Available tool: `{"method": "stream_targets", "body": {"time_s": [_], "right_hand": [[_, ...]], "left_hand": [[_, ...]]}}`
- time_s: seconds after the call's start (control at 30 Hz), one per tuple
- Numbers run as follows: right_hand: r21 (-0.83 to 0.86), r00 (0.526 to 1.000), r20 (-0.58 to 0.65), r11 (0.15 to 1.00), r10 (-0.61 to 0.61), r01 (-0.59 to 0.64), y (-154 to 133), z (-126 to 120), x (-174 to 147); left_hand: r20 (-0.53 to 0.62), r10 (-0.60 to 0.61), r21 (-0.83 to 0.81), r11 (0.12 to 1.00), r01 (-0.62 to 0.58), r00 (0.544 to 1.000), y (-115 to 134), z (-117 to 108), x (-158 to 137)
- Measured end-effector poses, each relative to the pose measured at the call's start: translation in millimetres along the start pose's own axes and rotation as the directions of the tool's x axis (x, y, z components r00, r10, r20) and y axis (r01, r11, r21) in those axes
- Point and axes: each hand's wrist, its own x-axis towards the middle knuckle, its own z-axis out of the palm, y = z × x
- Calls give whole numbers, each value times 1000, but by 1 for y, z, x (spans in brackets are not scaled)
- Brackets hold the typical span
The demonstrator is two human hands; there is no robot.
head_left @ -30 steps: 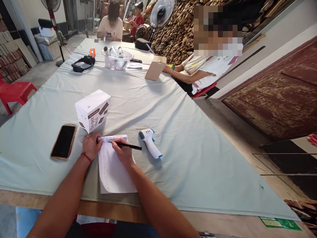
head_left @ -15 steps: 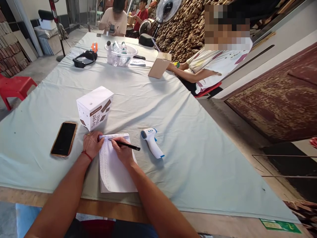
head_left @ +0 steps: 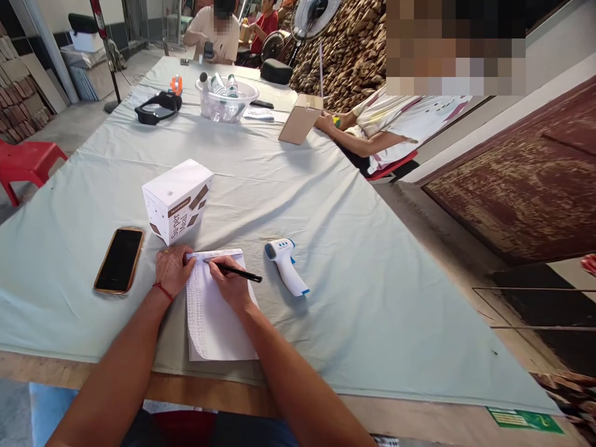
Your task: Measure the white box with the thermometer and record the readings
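Note:
A writing pad (head_left: pixel 223 329) with rows of small handwriting down its left side lies near the table's front edge. My right hand (head_left: pixel 230 282) is closed round a black pen (head_left: pixel 242 272), its tip on the pad's upper left part. At the pad's top left corner, my left hand (head_left: pixel 173 270) grips the edge with bent fingers, thumb on the paper. Just beyond stands a white "Super Meal" box (head_left: pixel 177 198). To the left lies a phone (head_left: pixel 120 261); right of the pad is a white and blue infrared thermometer (head_left: pixel 286 267).
Farther along the cloth-covered table (head_left: pixel 395 323) are a black headset (head_left: pixel 158 108), a clear tub (head_left: pixel 221 108) of bottles and a cardboard box (head_left: pixel 302 118). One person (head_left: pixel 391 133) sits at the right side, another (head_left: pixel 214 37) at the far end. A red stool (head_left: pixel 30 164) stands left.
My view has shifted slightly. The pen's rear end has moved a little, while both hands stay at the same places on the pad. The person at right has leaned nearer.

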Motion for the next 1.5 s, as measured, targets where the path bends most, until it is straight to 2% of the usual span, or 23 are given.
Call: {"method": "stream_targets", "body": {"time_s": [0.57,1.5], "right_hand": [[-12,1000,-1,1000,19,-19,0,-1,1],[-34,999,-45,999,-22,21,-3,0,-1]], "left_hand": [[7,8,-9,1000,-8,1000,-2,0,1],[9,6,-29,1000,-5,1000,-3,1,1]]}}
